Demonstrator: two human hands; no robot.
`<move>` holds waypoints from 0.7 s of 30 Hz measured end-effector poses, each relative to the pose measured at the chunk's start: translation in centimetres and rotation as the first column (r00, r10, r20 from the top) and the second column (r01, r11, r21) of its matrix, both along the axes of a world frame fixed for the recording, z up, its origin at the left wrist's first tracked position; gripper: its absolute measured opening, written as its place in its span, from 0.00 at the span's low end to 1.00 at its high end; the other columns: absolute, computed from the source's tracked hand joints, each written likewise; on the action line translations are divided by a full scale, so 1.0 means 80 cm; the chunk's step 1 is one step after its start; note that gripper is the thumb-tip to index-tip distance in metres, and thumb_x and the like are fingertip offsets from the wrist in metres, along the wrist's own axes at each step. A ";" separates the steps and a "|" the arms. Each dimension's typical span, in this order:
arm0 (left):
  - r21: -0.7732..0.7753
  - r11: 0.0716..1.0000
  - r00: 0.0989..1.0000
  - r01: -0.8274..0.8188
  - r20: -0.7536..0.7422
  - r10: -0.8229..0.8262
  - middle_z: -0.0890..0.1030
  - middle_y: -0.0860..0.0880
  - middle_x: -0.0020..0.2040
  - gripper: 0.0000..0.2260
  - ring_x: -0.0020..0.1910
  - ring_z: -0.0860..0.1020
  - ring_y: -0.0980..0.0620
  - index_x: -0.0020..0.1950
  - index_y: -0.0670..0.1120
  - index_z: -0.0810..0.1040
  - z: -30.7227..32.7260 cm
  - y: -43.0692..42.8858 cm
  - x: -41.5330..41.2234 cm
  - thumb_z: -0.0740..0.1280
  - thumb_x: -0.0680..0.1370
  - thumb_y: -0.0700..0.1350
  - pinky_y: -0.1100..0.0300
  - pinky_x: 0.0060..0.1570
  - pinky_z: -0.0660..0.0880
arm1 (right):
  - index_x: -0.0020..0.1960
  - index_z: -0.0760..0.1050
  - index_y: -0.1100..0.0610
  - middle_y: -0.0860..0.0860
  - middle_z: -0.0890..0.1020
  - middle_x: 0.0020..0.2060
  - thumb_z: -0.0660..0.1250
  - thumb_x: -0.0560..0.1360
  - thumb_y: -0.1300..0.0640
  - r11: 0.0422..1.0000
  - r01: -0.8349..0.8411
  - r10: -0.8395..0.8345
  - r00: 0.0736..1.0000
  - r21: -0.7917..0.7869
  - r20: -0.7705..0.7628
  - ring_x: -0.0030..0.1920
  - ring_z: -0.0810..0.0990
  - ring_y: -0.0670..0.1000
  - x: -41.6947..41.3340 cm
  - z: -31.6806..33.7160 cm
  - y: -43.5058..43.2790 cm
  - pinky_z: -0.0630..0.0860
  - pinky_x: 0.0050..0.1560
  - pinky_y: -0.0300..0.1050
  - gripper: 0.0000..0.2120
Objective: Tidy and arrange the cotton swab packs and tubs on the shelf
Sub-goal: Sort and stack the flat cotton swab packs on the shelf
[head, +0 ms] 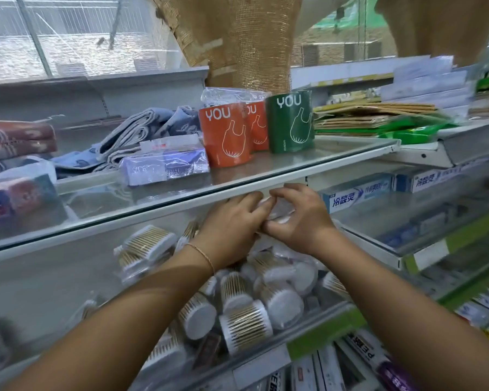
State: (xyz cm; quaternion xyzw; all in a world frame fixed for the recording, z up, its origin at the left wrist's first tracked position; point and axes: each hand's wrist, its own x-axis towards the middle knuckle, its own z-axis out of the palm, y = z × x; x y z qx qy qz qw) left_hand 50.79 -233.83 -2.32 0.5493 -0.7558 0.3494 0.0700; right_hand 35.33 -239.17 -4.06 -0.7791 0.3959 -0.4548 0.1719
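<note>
Forearms reach forward, left hand (232,225) and right hand (301,218) each with grip pinched on the same swab pack (278,214).

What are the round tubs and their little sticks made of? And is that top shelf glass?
The tubs look like clear, glossy plastic: the sticks show through. The sticks look like wood or bamboo, thin and tan, with white cotton ends. The top shelf is probably glass: shiny, with reflections of the orange rolls on it.
</note>
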 end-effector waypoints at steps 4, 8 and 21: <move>0.050 0.994 0.995 -0.101 0.017 0.100 0.81 0.41 0.56 0.27 0.51 0.80 0.38 0.63 0.42 0.77 -0.002 -0.015 0.004 0.75 0.67 0.51 0.47 0.42 0.79 | 0.67 0.76 0.54 0.56 0.72 0.68 0.64 0.56 0.34 1.000 -0.010 0.009 1.000 0.024 0.018 0.70 0.68 0.56 0.009 -0.010 -0.015 0.66 0.71 0.47 0.44; 0.114 0.962 0.965 -0.246 -0.061 0.254 0.74 0.44 0.67 0.31 0.65 0.73 0.41 0.73 0.43 0.66 -0.006 -0.020 0.012 0.66 0.75 0.58 0.49 0.59 0.73 | 0.70 0.72 0.57 0.56 0.70 0.69 0.77 0.66 0.45 0.998 -0.055 0.055 0.998 0.013 -0.005 0.72 0.65 0.55 0.014 -0.022 -0.027 0.62 0.70 0.43 0.37; 0.129 0.942 0.948 -0.310 -0.026 0.316 0.65 0.41 0.73 0.31 0.72 0.60 0.39 0.74 0.45 0.65 -0.018 0.015 -0.005 0.65 0.74 0.58 0.42 0.70 0.56 | 0.52 0.77 0.55 0.54 0.73 0.64 0.71 0.64 0.34 0.998 0.061 -0.061 0.993 -0.006 -0.098 0.66 0.68 0.57 0.035 -0.042 -0.049 0.62 0.64 0.49 0.28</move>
